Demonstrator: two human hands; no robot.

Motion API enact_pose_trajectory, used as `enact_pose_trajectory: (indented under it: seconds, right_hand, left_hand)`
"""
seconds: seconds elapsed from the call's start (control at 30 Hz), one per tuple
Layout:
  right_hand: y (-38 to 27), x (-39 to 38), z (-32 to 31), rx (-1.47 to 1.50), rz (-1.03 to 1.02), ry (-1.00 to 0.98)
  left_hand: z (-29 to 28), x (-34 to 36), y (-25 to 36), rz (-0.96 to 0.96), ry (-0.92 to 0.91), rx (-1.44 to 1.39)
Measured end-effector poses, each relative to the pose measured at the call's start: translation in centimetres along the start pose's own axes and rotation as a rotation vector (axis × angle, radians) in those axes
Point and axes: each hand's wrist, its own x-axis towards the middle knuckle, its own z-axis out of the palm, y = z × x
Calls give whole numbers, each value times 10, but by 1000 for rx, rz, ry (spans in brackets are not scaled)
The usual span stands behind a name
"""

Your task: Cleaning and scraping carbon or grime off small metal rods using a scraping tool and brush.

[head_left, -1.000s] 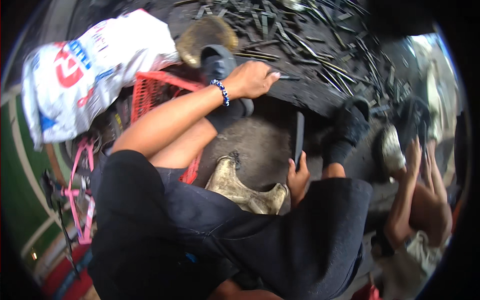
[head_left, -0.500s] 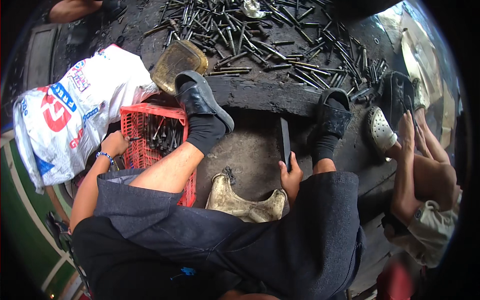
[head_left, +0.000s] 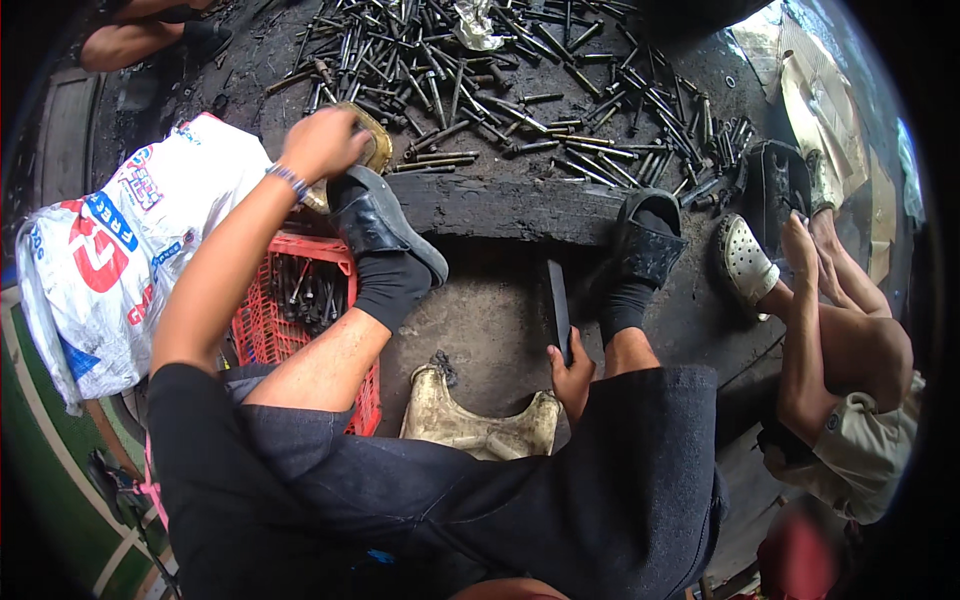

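Note:
My left hand is raised above my left slipper, at the yellowish metal container, its fingers curled and what they hold hidden. My right hand grips a long dark flat bar upright between my legs. Below my left forearm, beside my leg, a red plastic crate holds dark bolts. Many loose bolts lie scattered beyond a blackened wooden beam. A stained cream plastic piece lies under the bar, between my legs.
A white printed sack lies at the left. At the right a co-worker sits with hands near a dark object, beside a white clog and cardboard. Another person's leg shows at top left.
My left hand went from over the beam down to the crate's left side, then rose to the yellowish container. My right hand still holds the bar.

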Motion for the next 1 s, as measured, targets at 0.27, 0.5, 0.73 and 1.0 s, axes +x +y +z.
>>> enact_pose_trajectory:
  seconds: [0.27,0.5,0.73,1.0]
  right_hand:
    - [13,-41,-30,3,-70,2]
    - [-10,-44,-37,15,17,-83]
    - [4,-40,-24,169,47,-82]
    - [-3,-29,-32,-92,-135,79]
  left_hand:
    - [50,141,105,-193,214,-329]
    - [74,176,100,-41,87,45]
    - [41,147,101,126,158,134]
    - [-9,14,110,17,462,-896]
